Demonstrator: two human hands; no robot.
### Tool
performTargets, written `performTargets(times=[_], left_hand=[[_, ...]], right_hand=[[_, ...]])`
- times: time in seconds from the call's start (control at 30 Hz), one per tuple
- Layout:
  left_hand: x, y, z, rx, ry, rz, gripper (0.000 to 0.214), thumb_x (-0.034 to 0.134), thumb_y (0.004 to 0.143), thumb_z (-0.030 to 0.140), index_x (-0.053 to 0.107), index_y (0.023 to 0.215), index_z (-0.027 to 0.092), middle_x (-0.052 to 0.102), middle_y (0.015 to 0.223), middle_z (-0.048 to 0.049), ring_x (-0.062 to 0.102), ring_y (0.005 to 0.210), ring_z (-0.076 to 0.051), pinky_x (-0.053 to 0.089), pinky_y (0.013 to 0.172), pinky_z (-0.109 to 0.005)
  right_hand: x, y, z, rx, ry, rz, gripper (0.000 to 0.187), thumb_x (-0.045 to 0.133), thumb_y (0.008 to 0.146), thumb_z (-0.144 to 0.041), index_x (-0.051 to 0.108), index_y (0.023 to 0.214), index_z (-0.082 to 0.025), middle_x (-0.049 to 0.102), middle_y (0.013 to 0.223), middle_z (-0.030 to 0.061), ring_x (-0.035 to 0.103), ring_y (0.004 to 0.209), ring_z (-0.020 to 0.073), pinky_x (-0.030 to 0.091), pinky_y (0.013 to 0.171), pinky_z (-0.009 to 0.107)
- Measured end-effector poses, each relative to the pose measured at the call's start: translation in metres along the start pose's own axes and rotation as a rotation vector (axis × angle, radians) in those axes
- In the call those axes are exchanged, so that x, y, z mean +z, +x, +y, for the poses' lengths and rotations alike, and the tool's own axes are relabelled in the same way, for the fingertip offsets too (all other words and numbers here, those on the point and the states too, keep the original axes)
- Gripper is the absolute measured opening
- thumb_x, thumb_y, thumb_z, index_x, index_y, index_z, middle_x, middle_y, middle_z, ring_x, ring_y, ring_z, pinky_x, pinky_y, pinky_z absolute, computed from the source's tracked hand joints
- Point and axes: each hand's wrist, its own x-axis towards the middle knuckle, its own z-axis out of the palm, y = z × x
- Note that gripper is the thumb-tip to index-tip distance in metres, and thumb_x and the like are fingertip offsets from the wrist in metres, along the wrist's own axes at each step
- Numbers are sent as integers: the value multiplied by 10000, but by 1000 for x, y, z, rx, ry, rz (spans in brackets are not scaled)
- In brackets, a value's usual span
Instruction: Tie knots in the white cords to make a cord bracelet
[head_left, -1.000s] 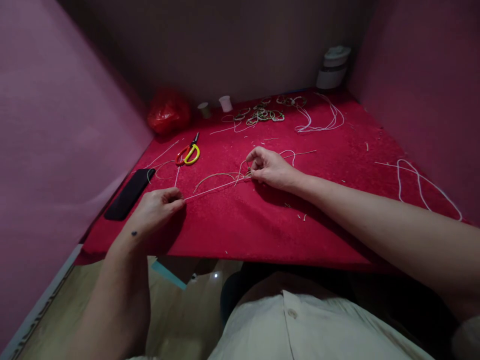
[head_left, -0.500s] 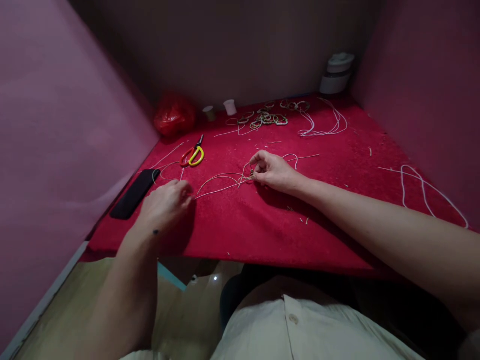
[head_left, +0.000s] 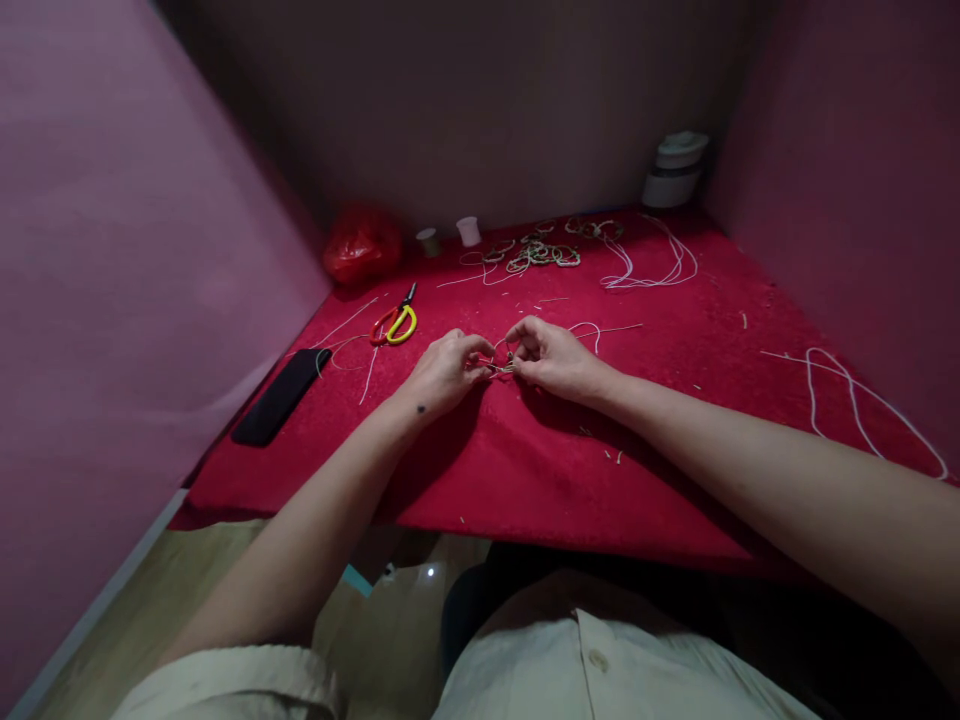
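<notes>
Over the middle of the red cloth, my left hand (head_left: 450, 368) and my right hand (head_left: 551, 357) almost meet. Thin green and white cords (head_left: 502, 369) run between their fingertips. My right thumb and forefinger are pinched on the cords near a small knotted part, mostly hidden by the fingers. My left fingers are closed on the cords just to the left of it. Behind my right hand a loose white cord loop (head_left: 592, 330) lies on the cloth.
Scissors (head_left: 395, 322) and a black phone (head_left: 281, 396) lie to the left. At the back are a red plastic bag (head_left: 364, 248), two spools (head_left: 468, 232), several braided cord rings (head_left: 540, 255) and a white container (head_left: 674, 172). Loose white cords (head_left: 851, 380) lie at right.
My left hand has moved right, from near the phone to beside my right hand, along the cords. My right hand keeps its pinch in about the same place.
</notes>
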Motion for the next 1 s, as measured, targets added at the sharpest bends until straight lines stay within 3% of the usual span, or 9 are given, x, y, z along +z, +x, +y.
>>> performTargets(times=[0.17, 0.37, 0.5, 0.63, 0.8, 1.0], left_hand=[[-1, 13, -4, 62, -69, -107, 130, 619, 780, 175, 709, 871, 192, 539, 765, -20, 532, 725, -134, 406, 689, -263], [0, 19, -11, 254, 50, -192, 131, 514, 841, 228, 635, 832, 178, 509, 838, -31, 496, 751, -141, 377, 688, -264], [-5, 14, -15, 298, 170, -236, 150, 412, 874, 237, 543, 837, 173, 496, 871, -50, 454, 670, -137, 340, 610, -269], [-9, 9, -20, 284, 195, -224, 91, 405, 862, 217, 488, 869, 183, 536, 810, -43, 462, 648, -146, 312, 583, -268], [-8, 13, -27, 229, 58, -176, 99, 449, 828, 241, 510, 880, 184, 576, 752, -16, 486, 639, -132, 327, 586, -251], [-26, 14, -27, 85, -196, -379, 151, 440, 825, 242, 573, 842, 171, 531, 643, 7, 450, 541, -96, 350, 541, -227]], right_hand=[[0, 0, -1, 15, -17, 3, 262, 514, 701, -32, 453, 896, -195, 504, 620, -45, 467, 566, 112, 353, 518, 250], [-1, 0, 1, 11, -21, -2, 266, 514, 692, -43, 456, 897, -203, 507, 624, -44, 472, 564, 111, 353, 517, 250], [-1, 1, 2, 20, -10, 4, 252, 513, 699, -60, 456, 899, -203, 516, 623, -41, 467, 555, 111, 347, 508, 248], [0, 0, 4, 9, 3, 5, 260, 523, 694, -66, 458, 905, -204, 519, 622, -42, 462, 554, 112, 344, 502, 246], [-1, 0, 4, 22, 15, 7, 251, 526, 707, -75, 460, 909, -209, 514, 639, -38, 458, 554, 109, 347, 499, 248], [0, -1, 2, 72, 43, -16, 273, 521, 712, -52, 439, 914, -216, 505, 622, -44, 443, 522, 106, 339, 480, 257]])
